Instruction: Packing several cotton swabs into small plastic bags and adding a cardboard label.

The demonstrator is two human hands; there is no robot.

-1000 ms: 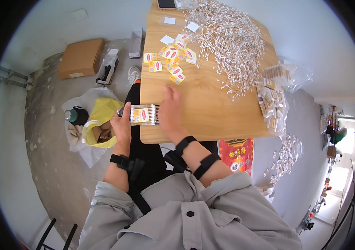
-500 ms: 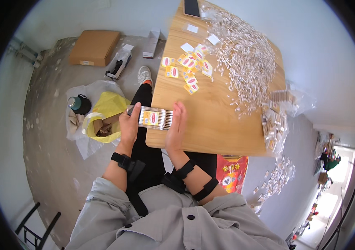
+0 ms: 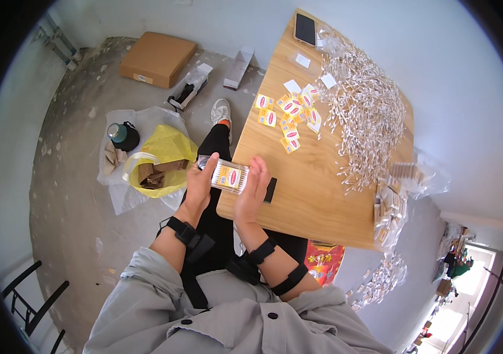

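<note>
A small clear pack of cotton swabs [image 3: 229, 176] with a yellow and white label card is held over the table's near left corner. My left hand [image 3: 200, 184] is closed on its left end, thumb on top. At the opposite end, my right hand [image 3: 250, 192] is closed around the pack's edge, its fingertips pointing up. A flat black object [image 3: 270, 190] lies on the table just right of my right hand; its kind is unclear. Farther off lie several yellow and white label cards [image 3: 291, 112]. A large heap of loose cotton swabs [image 3: 369, 112] covers the table's far right side.
The wooden table [image 3: 316, 194] carries a phone [image 3: 305, 28] at its far end and bundled swab packs [image 3: 388, 206] along its right edge. Left on the floor are a yellow bag [image 3: 172, 143], a green bottle [image 3: 117, 133] and a cardboard box [image 3: 158, 59]. A red bag [image 3: 324, 262] lies below the table.
The swabs that stuck out at the pack's right end now sit inside it. My hands have tilted the pack slightly. The black object now shows on the table. The whole view has shifted.
</note>
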